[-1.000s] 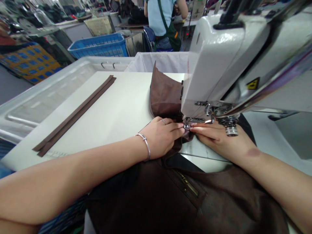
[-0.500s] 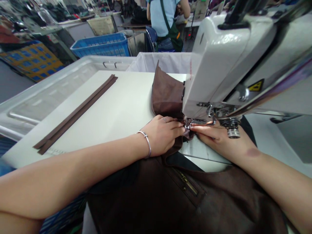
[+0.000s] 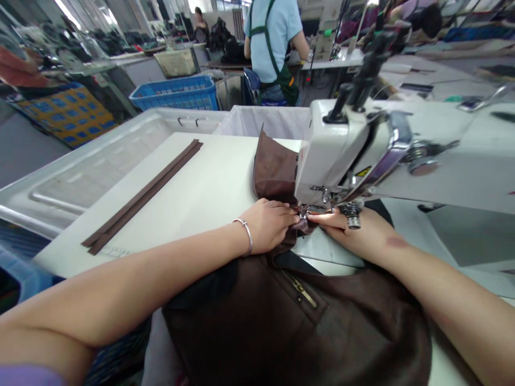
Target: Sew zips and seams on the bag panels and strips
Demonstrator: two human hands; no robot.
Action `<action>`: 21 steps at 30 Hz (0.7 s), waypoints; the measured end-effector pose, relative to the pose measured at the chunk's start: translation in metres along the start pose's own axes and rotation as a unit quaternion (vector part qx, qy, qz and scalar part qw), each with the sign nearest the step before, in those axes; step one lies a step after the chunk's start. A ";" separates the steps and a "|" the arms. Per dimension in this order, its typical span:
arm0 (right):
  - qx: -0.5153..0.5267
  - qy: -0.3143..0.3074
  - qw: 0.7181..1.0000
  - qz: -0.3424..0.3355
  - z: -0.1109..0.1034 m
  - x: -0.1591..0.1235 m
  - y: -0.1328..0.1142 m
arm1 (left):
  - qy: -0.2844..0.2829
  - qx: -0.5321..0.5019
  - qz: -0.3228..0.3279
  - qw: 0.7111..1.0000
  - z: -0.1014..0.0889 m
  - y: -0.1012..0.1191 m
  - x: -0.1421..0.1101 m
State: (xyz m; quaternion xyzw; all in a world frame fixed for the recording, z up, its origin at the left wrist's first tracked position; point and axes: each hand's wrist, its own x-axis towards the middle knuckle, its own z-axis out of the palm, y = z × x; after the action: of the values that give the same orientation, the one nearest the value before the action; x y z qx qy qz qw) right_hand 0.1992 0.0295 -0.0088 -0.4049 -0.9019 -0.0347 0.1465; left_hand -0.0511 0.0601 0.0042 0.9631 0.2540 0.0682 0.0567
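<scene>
A dark brown leather piece point(image 3: 249, 327) with a brass zipper point(image 3: 302, 292) hangs over the table's near edge, and its bunched upper part runs under the presser foot point(image 3: 303, 212) of a white sewing machine point(image 3: 325, 155). My left hand point(image 3: 269, 225), a silver bangle at the wrist, grips the leather just left of the foot, fingers close together and bent. From the other side, my right hand point(image 3: 354, 228) pinches the leather's edge with its fingertips close to the foot. The machine head partly covers this hand. Beyond the foot, a leather flap point(image 3: 273, 166) stands up.
Two brown strips point(image 3: 145, 198) lie side by side on the white tabletop point(image 3: 217, 171). Behind it are a clear plastic tray point(image 3: 120, 145) and a white-lined bin point(image 3: 269, 119). Farther off are a blue basket point(image 3: 177, 95) and a seated co-worker point(image 3: 271, 48).
The view has tilted up and drawn back slightly, so more of the machine and room shows. Both hands keep their places on the leather beside the presser foot.
</scene>
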 end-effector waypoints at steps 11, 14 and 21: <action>-0.011 -0.007 0.998 -0.067 -0.023 -0.096 -0.130 | -0.030 0.202 -0.157 0.966 -0.029 -0.032 -0.041; -0.009 -0.022 0.995 0.100 -0.014 -0.115 -0.077 | -0.080 0.190 -0.129 0.970 -0.033 0.034 -0.066; 0.052 0.059 0.982 0.173 -0.002 -0.137 -0.010 | -0.247 -0.041 0.073 0.965 -0.067 0.102 -0.042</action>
State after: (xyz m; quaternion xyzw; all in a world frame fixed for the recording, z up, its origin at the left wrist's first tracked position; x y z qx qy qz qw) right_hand 0.2788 -0.0767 -0.0462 -0.5438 -0.8086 0.0146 0.2244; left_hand -0.0494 -0.0441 0.0806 0.9629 0.1580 -0.1575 0.1519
